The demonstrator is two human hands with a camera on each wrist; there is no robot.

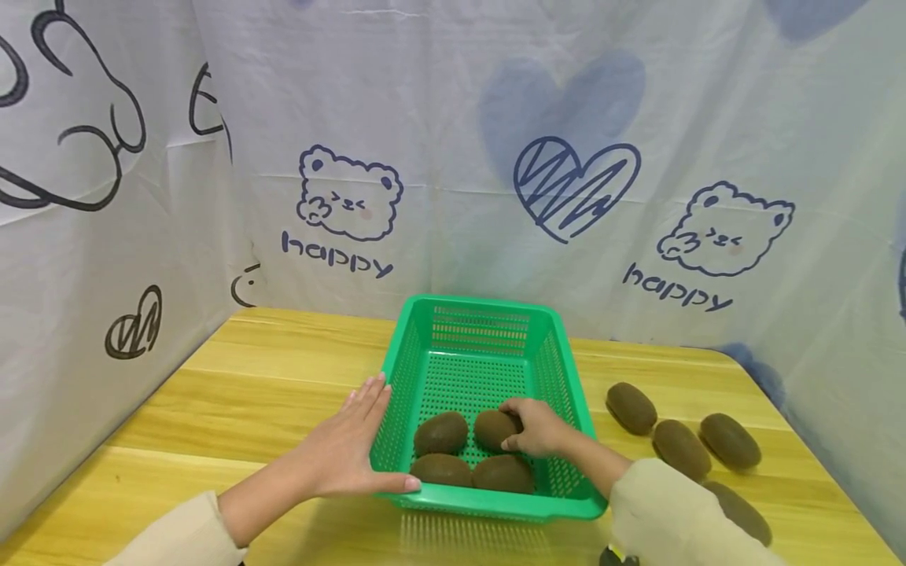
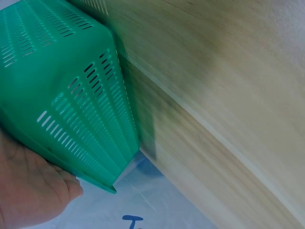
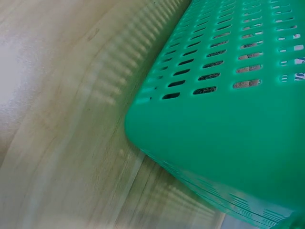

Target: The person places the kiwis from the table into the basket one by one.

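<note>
1. Head view: green basket (image 1: 495,505) is seen on counter (image 1: 290,369), w/ 4 kiwis (image 1: 441,434) inside, bunched at near end in 2 rows of 2; 4 loose kiwis (image 1: 731,441) are scattered to its right, 1 partly hidden by right sleeve (image 1: 672,515).
2. Right grip (image 1: 541,428) (bare hand): closed, thumb & fingers set round gripped kiwi (image 1: 493,431), i.e. far-row, right-hand one of the 4 in basket.
3. Left grip (image 1: 343,456) (bare hand): nothing clasped; fingers are laid straight along basket's left side, thumb rested on near rim. Basket is prob. being steadied.
4. Step in hand: 1 kiwi is being handled inside basket. Set down or picked up? Can't be told from stills; placing is judged likelier, as loose ones lie nearby.
5. Next move, if placing: fingers to be loosened & lifted clear w/o neighbours being nudged, basket held steady meanwhile.
6. Left wrist view: slotted outer wall & underside of rim are shown, hidden from head cam; no kiwi visible.
7. Right wrist view: basket's outer corner is shown, w/ brownish bits thru slots, prob. kiwis; right grip isn't shown, so its state is read from head view only.
</note>
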